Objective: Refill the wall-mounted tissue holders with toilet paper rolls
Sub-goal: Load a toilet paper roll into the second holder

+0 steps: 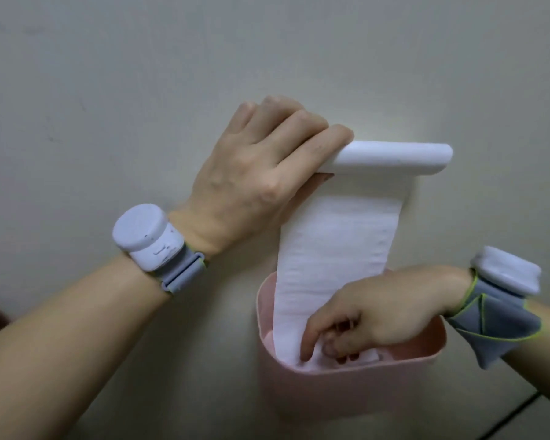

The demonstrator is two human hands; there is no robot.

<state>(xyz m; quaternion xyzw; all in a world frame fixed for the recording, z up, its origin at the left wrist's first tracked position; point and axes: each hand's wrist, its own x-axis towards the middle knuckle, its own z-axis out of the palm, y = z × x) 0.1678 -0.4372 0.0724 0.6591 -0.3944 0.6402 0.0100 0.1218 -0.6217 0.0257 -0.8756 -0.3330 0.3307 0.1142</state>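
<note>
Left forearm (77, 328): nearest the lens, crossing from lower left up to the wall; white sensor puck (146, 236) strapped at the wrist.
Left hand (261, 173): fingers curled over the left end of the white lid (391, 158), holding it lifted; grip closed on the lid.
Right hand (372, 315): reaching down into the pink holder (346, 395), fingertips narrowed to a pinch on the loose paper; grey wrist wrap (502, 325) behind it.
Paper strip (334, 249): white, hanging from under the lid down into the holder's open mouth, flat and untorn along the visible run.
Roll: probably sitting under the lid or down in the holder; it is hidden, so which cannot be told.
Pink holder: fixed to the pale wall (140, 74), open at the top, lower end of the strip bunched inside.
Step in hand, as judged: feeding the free tail of the paper through the holder.
Advice: keep the lid steady and high so the strip runs free; draw the tail gently and straight down, since thin tissue tears under a sideways tug; smooth the bunching before lowering the lid.
</note>
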